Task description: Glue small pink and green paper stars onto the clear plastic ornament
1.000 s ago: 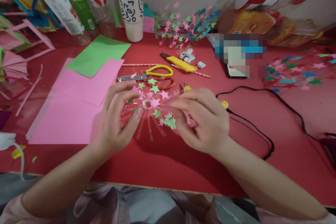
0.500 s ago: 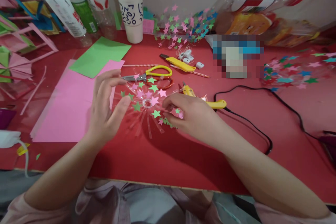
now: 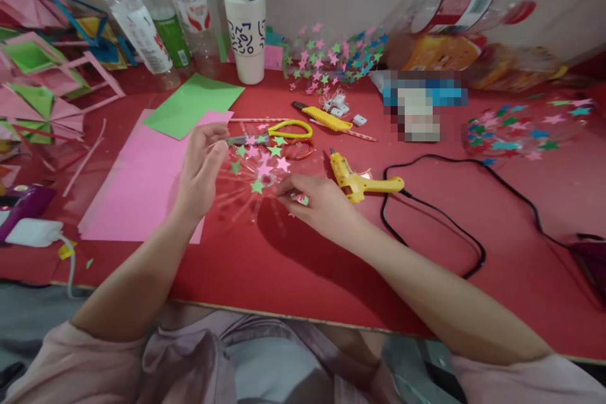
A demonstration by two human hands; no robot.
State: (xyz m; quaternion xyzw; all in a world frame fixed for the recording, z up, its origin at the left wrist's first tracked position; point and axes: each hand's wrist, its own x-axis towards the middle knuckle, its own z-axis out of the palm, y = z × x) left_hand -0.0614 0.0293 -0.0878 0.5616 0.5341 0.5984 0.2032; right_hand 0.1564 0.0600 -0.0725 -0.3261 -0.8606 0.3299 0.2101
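A clear plastic piece cut into thin strips around a bottle-neck ring (image 3: 267,180) lies spread on the red table, pink and green paper stars (image 3: 265,167) on its strips. My right hand (image 3: 317,202) is at its right side, thumb and fingers pinched on one of the clear strips. To its left, my left hand (image 3: 201,167) has thumb and fingertips drawn together near the strip ends and the scissors' blades; what lies between them is too small to make out. Scissors (image 3: 291,130) with yellow and orange handles rest just behind the piece.
A yellow glue gun (image 3: 355,183) with a black cord lies right of my right hand. Pink sheets (image 3: 146,189) and a green sheet (image 3: 194,104) lie at left. Behind are a yellow cutter (image 3: 326,118), a white tumbler (image 3: 246,31), bottles and more star-covered plastic pieces.
My left thumb and fingers, apart before, have come together. My right hand has shifted slightly left, uncovering more of the glue gun. The whole view has moved a little.
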